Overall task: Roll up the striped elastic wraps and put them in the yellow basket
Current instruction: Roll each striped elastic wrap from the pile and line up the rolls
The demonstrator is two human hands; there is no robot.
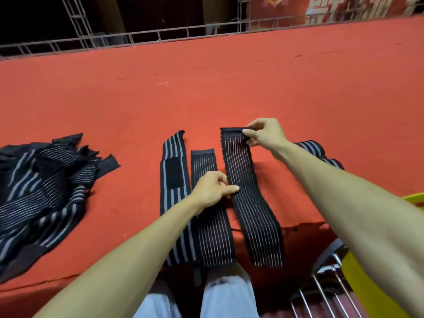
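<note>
Three black striped elastic wraps lie side by side on the red table. My right hand [263, 133] pinches the far end of the right wrap [250, 198]. My left hand [212, 188] pinches that wrap's left edge near its middle and rests over the middle wrap [212, 232]. The left wrap [174, 203] has wide grey stripes and a black fastener patch. All three hang over the table's near edge. A corner of the yellow basket [415, 199] shows at the right, mostly hidden by my right forearm.
A tangled pile of striped wraps [39, 191] lies at the table's left. Another wrap [314, 149] lies behind my right forearm. A metal chair frame [330, 288] stands below the table at the right. A metal truss [160, 34] runs behind the table's far edge.
</note>
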